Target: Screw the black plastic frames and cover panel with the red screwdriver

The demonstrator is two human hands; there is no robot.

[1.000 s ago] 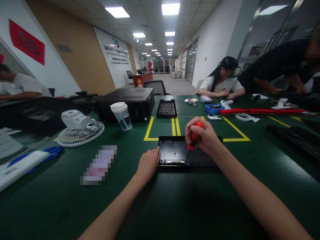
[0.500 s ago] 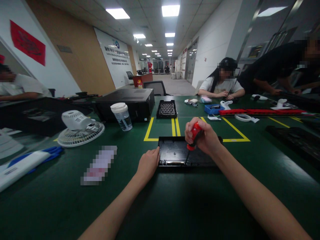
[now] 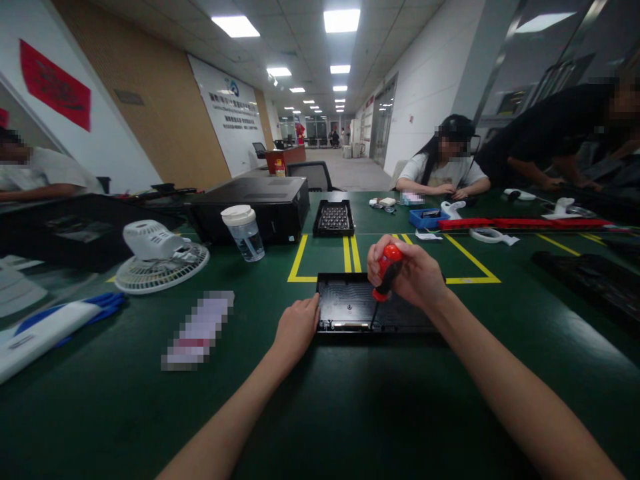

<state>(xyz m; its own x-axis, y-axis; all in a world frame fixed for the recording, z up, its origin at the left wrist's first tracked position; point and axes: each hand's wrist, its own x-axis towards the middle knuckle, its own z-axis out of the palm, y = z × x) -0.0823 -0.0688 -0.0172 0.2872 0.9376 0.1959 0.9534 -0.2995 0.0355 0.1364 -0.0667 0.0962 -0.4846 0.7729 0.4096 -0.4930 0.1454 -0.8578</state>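
Note:
A shallow black plastic panel [image 3: 336, 295] lies flat on the green table, its ribbed inner side facing up. My left hand [image 3: 297, 327] grips its left edge, fingers together. In my right hand [image 3: 419, 275] is a screwdriver with a red and black handle [image 3: 390, 257], the fist wrapped round it. The tool stands nearly upright, tilted a little. Its tip meets the panel's near edge, at the right end of a thin metal strip [image 3: 350, 326]. Whether a screw sits under the tip is too small to tell. My right hand and wrist cover the panel's right part.
Beyond the panel are yellow tape lines [image 3: 299, 260] and a black tray [image 3: 334, 219]. To the left stand a large black case [image 3: 250, 197], a lidded cup [image 3: 243, 233] and a white fan [image 3: 163, 260]. A blue box [image 3: 427, 218] lies near a seated person [image 3: 445, 167].
My right hand has turned a little about the screwdriver handle, and the wrist has shifted slightly right. The tip stays at the same spot; my left hand has not moved.

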